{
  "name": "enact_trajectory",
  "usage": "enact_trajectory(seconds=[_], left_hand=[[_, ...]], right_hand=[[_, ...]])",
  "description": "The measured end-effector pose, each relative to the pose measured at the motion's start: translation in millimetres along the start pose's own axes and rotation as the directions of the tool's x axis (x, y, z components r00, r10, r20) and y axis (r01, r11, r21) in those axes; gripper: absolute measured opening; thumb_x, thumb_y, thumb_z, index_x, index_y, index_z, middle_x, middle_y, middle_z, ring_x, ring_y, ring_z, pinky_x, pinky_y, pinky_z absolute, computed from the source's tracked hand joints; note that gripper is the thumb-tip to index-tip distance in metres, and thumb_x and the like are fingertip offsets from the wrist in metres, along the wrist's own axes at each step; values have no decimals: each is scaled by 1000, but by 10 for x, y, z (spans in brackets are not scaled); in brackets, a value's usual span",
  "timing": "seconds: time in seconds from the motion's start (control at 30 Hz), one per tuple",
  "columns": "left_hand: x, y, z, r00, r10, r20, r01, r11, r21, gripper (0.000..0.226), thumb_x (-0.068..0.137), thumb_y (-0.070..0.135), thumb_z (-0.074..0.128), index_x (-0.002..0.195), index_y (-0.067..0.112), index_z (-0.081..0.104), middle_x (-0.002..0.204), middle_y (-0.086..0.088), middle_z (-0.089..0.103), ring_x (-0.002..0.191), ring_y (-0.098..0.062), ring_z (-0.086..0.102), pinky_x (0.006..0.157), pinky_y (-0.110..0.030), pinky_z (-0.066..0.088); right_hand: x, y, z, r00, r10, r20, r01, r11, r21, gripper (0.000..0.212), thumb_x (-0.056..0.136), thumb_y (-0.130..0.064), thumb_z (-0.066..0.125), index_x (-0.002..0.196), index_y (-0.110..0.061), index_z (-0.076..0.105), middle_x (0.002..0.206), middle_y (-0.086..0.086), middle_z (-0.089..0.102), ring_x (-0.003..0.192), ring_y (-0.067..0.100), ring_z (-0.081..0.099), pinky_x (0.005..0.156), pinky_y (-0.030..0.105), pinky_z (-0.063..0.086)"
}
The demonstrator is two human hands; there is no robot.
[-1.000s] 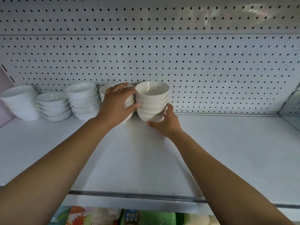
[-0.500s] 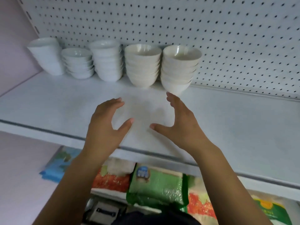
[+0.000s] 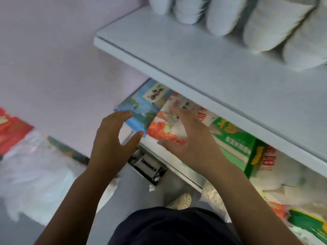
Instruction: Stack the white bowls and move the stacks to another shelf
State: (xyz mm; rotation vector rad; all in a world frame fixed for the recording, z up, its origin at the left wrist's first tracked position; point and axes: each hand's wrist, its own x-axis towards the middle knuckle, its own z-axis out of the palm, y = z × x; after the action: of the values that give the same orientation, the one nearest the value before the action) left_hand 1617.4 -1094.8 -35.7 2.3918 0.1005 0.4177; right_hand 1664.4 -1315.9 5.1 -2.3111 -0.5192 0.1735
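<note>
Several stacks of white bowls (image 3: pixel 270 27) stand in a row at the back of the white shelf (image 3: pixel 203 64), at the top right and blurred. Both hands are below the shelf's front edge and hold nothing. My left hand (image 3: pixel 113 144) hangs in the air with fingers spread and loosely bent. My right hand (image 3: pixel 191 140) is beside it, palm facing left, fingers straight, in front of the bags on the lower shelf.
Coloured bags lie on the lower shelf: a blue one (image 3: pixel 141 106), an orange and white one (image 3: pixel 169 124) and a green one (image 3: pixel 235 138). A plastic-wrapped bundle (image 3: pixel 35 174) lies on the floor at left. A white shoe (image 3: pixel 182 200) shows below.
Both hands let go of the bowl stacks and drew back and down below the shelf edge. The view has swung down and tilted towards the lower shelf and floor.
</note>
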Motion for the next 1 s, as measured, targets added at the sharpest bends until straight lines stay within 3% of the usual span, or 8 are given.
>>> enact_trajectory(seconds=[0.1, 0.17, 0.3, 0.37, 0.6, 0.77, 0.87, 1.0], left_hand=[[-481, -332, -487, 981, -186, -49, 188, 981, 41, 57, 87, 36, 77, 139, 17, 61, 145, 2, 60, 139, -17, 50, 113, -39, 41], [-829, -574, -853, 949, -290, -124, 299, 952, 63, 56, 87, 30, 82, 139, 20, 62, 144, 6, 60, 139, -17, 49, 113, -35, 38], [-1603, -1006, -1663, 843, -450, -295, 497, 861, 107, 56, 87, 29, 82, 139, 20, 62, 138, 18, 54, 133, -12, 50, 110, -28, 34], [-2040, -1167, -2055, 756, -542, -366, 610, 787, 94, 58, 89, 34, 80, 142, 22, 59, 138, 22, 51, 132, -10, 51, 109, -25, 32], [-3514, -1288, -2982, 395, -669, -630, 851, 524, -24, 56, 91, 38, 76, 142, 24, 59, 134, 19, 54, 131, -9, 51, 105, -15, 30], [-4274, -1152, -3119, 114, -675, -729, 911, 365, -194, 50, 91, 37, 77, 137, 21, 64, 133, 11, 62, 123, -5, 54, 99, -1, 28], [-4617, -1116, -3158, -47, -653, -756, 914, 277, -296, 51, 90, 40, 75, 137, 23, 63, 135, 13, 61, 127, -10, 55, 102, -11, 32], [-4917, -1163, -3355, -207, -606, -768, 901, 187, -391, 53, 91, 42, 73, 140, 26, 60, 134, 20, 54, 124, 2, 47, 95, 4, 25]], right_hand=[[30, -382, 503, 984, -57, 169, 57, 998, 5, 80, 89, -39, 79, 155, -33, 35, 144, -20, 38, 125, -10, 31, 103, -3, 18], [67, -678, 889, 957, -118, 264, 120, 993, 7, 79, 90, -41, 77, 155, -33, 34, 151, -17, 39, 136, -1, 34, 112, 14, 28], [107, -1443, 1737, 868, -259, 424, 249, 965, 80, 82, 89, -44, 76, 157, -34, 32, 156, -15, 38, 136, 3, 38, 110, 19, 36], [53, -1856, 2138, 800, -338, 496, 321, 939, 122, 79, 89, -44, 77, 155, -33, 35, 152, -12, 43, 136, 9, 41, 111, 27, 39], [-393, -2982, 3247, 474, -547, 690, 553, 795, 251, 74, 91, -44, 75, 154, -31, 37, 155, -14, 43, 141, 5, 39, 107, 16, 27], [-805, -3665, 3896, 199, -631, 750, 653, 656, 378, 68, 93, -41, 74, 151, -27, 43, 151, -10, 48, 139, 8, 42, 103, 14, 27], [-1078, -4044, 4254, 30, -635, 772, 660, 593, 462, 67, 92, -40, 75, 150, -27, 46, 149, -9, 50, 138, 7, 43, 105, 17, 32], [-1350, -4535, 4714, -115, -649, 752, 665, 511, 544, 66, 91, -39, 76, 149, -26, 48, 147, -9, 52, 136, 7, 45, 99, 11, 29]])
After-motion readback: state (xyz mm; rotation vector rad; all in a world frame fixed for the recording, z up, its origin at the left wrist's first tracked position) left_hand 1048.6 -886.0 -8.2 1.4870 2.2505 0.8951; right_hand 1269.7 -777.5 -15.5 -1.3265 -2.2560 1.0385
